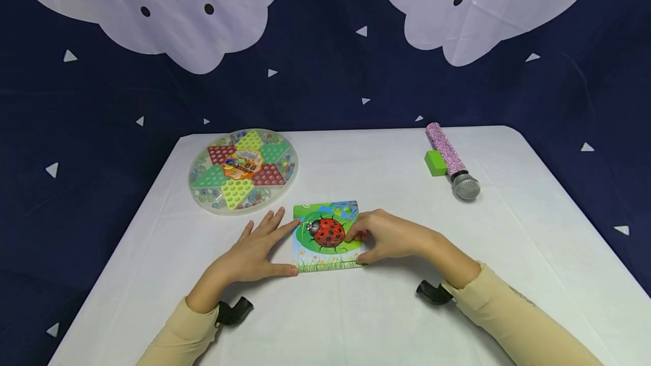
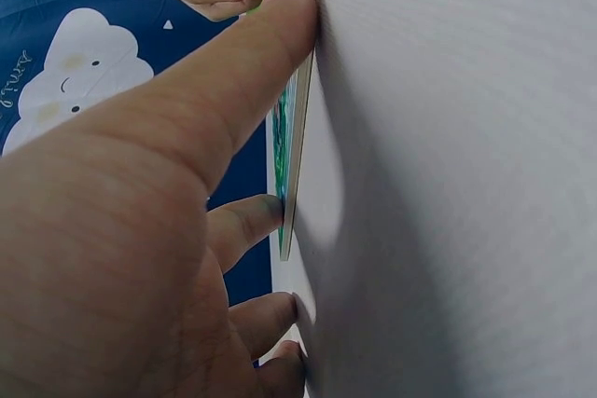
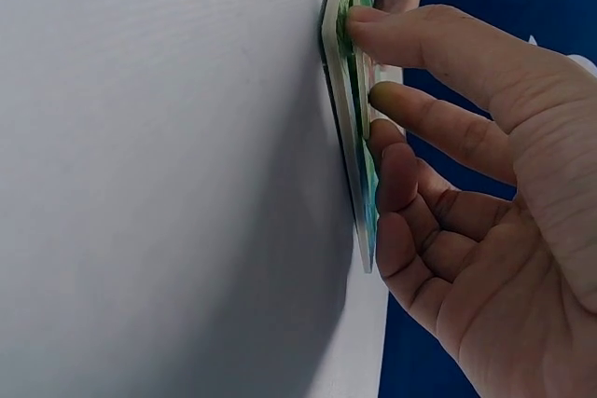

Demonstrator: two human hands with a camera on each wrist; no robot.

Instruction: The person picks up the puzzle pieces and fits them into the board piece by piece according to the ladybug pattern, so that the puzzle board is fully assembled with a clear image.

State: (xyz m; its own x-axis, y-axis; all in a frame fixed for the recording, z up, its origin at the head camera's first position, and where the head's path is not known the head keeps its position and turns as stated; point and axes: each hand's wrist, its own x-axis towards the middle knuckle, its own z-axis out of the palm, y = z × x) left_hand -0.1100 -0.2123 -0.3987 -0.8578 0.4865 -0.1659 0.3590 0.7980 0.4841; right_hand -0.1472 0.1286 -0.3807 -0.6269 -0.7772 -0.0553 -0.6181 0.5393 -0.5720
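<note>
A ladybug jigsaw puzzle point(image 1: 317, 264) lies on the white table between my hands, its picture facing up. With fingers spread, my left hand point(image 1: 251, 256) rests at the puzzle's left side, thumb at the lower left corner and index fingertip at the upper left edge. At the lower right my right hand point(image 1: 389, 234) pinches a puzzle piece point(image 3: 362, 90) between thumb and index finger. This piece sits slightly raised over the puzzle base point(image 3: 347, 128) in the right wrist view. The other right fingers curl in beside the puzzle's edge.
A round Chinese checkers board point(image 1: 211, 177) with marbles under its clear cover lies at the back left. At the back right are a pink glitter microphone point(image 1: 445, 148) and a green block point(image 1: 435, 162) beside it. A dark blue cloud-patterned cloth point(image 1: 325, 44) hangs behind the table.
</note>
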